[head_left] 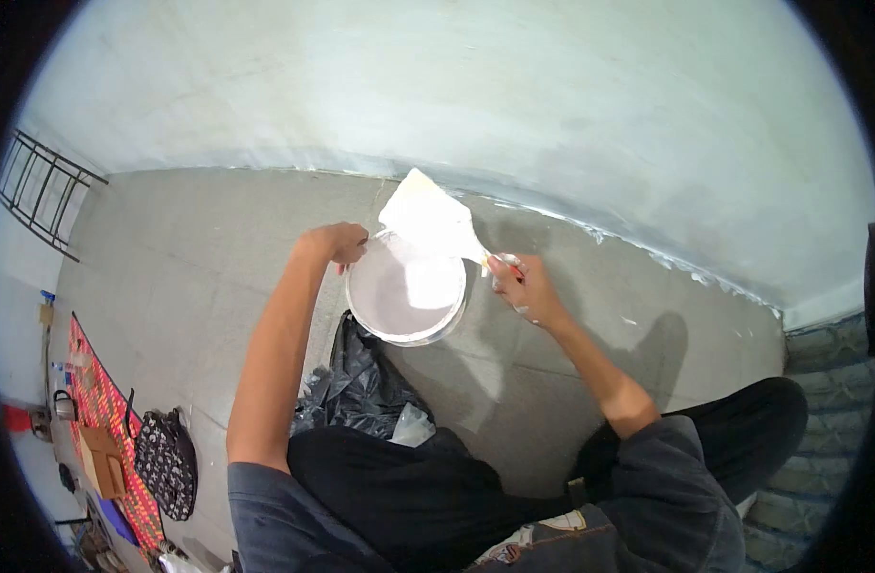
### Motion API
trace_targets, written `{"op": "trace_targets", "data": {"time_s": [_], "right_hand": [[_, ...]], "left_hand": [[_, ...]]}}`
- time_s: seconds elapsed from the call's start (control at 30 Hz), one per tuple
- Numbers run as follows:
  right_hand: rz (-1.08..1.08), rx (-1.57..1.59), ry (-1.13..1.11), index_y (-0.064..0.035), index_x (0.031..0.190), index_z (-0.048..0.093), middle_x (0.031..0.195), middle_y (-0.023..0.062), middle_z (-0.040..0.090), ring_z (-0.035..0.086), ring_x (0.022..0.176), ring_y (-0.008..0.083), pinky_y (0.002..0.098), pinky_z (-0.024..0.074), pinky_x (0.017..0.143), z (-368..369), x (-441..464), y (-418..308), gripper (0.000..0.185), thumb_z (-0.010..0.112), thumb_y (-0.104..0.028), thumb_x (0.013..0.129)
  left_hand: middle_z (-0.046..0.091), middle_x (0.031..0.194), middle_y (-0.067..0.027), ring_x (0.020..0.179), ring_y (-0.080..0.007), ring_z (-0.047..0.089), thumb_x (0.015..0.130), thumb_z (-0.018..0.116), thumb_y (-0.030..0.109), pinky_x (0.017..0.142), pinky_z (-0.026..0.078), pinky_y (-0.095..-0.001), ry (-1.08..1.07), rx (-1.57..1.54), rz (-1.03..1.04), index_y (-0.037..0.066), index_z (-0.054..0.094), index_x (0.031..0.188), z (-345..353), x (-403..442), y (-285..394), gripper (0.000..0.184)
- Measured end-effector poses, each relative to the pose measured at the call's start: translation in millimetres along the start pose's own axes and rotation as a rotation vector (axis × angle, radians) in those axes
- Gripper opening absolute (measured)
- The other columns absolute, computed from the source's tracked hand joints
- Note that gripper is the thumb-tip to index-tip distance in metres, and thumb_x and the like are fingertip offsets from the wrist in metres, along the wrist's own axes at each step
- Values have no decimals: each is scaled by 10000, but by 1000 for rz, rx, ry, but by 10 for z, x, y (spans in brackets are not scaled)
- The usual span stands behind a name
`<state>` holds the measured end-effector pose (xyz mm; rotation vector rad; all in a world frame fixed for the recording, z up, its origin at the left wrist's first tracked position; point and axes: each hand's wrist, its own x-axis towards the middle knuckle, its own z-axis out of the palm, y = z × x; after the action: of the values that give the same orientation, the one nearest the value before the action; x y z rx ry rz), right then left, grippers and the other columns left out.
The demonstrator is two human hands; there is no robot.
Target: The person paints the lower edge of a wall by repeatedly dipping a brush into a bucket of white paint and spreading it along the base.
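A white bucket (363, 315) with a whitish coating inside stands on the floor in front of me. My left hand (337, 243) is closed on its left upper rim. In my right hand (525, 285) is the handle of a wide putty knife (428, 218). Its broad blade, bright white and overexposed, lies over the far right part of the bucket's rim. White smears mark my right fingers. How much the bucket holds I cannot tell.
A black plastic bag (366, 377) lies between the bucket and my legs. Ahead rises a pale wall (475, 95) with white splatter along its foot. To the left are a patterned bag (166, 465), a cardboard box (102, 462), a colourful mat (98, 382) and a metal rack (46, 191).
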<state>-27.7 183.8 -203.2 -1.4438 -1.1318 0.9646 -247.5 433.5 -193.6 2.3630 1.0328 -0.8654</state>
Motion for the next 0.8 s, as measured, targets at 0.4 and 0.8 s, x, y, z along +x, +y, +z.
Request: {"op": "trace_targets", "data": {"time_s": [0.4, 0.8], "right_hand": [[-490, -509, -107, 23, 969, 612, 641, 152, 577, 508, 484, 231, 322, 417, 497, -33, -143, 433, 212, 604, -137, 829], [195, 163, -18, -41, 709, 553, 541, -34, 452, 391, 439, 40, 229, 353, 411, -114, -57, 261, 347, 517, -312, 922]], "left_hand": [[674, 760, -116, 714, -236, 657, 857, 433, 195, 685, 488, -393, -50, -23, 5, 16, 560, 1019, -31, 42, -35, 272], [643, 685, -155, 608, -266, 644, 881, 409, 127, 640, 504, -372, 188, -54, 123, -40, 547, 941, -23, 4, 55, 225]]}}
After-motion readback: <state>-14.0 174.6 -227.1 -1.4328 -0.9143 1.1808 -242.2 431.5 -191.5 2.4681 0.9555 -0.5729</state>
